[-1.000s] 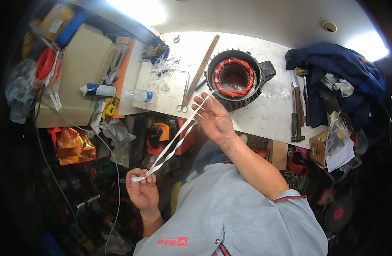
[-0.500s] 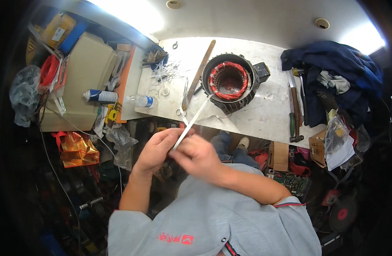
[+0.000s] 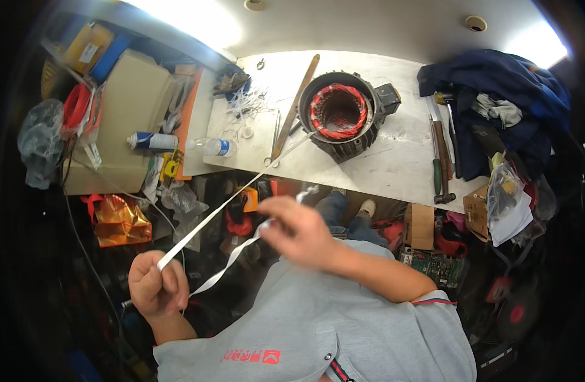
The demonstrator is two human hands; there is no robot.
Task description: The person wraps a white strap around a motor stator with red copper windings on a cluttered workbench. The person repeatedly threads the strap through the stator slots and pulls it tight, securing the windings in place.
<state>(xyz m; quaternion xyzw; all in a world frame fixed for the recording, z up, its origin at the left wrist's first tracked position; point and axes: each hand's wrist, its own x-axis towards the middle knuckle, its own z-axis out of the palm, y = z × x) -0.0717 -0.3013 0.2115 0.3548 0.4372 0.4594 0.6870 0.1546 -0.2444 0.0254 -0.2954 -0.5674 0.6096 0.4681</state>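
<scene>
Front-left of the motor [image 3: 342,145], my left hand [image 3: 155,286] grips white tape [image 3: 192,236]; nearer the motor, my right hand [image 3: 302,237] is blurred, grip undetermined.

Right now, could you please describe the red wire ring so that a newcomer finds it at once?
On the white table stands a dark metal housing with a wide, round opening. The red wire ring sits inside that opening, around a hollow. Unlike the red loop at the far left, beside the beige box, this ring is enclosed by dark metal.
</scene>
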